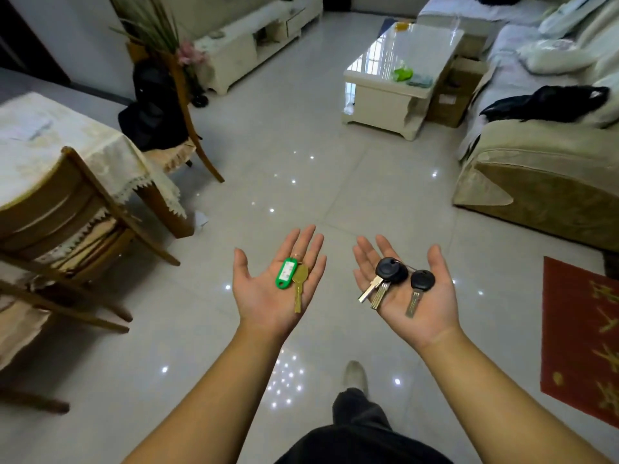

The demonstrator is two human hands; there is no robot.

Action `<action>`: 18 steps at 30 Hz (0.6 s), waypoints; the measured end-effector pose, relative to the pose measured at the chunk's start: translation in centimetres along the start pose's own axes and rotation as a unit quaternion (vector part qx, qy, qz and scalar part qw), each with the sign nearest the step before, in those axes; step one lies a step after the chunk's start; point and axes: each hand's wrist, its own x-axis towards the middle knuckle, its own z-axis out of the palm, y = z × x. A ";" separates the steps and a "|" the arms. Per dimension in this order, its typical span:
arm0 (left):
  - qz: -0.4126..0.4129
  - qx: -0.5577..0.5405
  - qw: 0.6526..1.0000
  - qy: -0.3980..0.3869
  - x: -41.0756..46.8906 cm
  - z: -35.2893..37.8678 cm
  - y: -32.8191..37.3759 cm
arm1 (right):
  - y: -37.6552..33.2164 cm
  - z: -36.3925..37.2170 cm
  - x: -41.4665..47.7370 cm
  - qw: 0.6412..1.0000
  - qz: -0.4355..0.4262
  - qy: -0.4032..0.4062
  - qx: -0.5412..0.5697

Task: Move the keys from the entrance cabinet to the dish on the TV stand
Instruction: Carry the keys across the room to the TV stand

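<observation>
Head camera: we hold both palms up and flat over the tiled floor (301,169). Our left hand (273,286), fingers spread, carries a brass key (299,289) with a green tag (286,272); our right hand (407,289), likewise spread, cradles a bunch of black-headed keys (393,279). The white TV stand (248,45) lies far left, a coffee table (402,61) far right.
</observation>
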 end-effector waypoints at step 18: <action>0.120 -0.002 0.992 0.042 21.9 3.2 15.0 | -9.1 7.9 29.0 0.996 0.075 -0.056 -0.002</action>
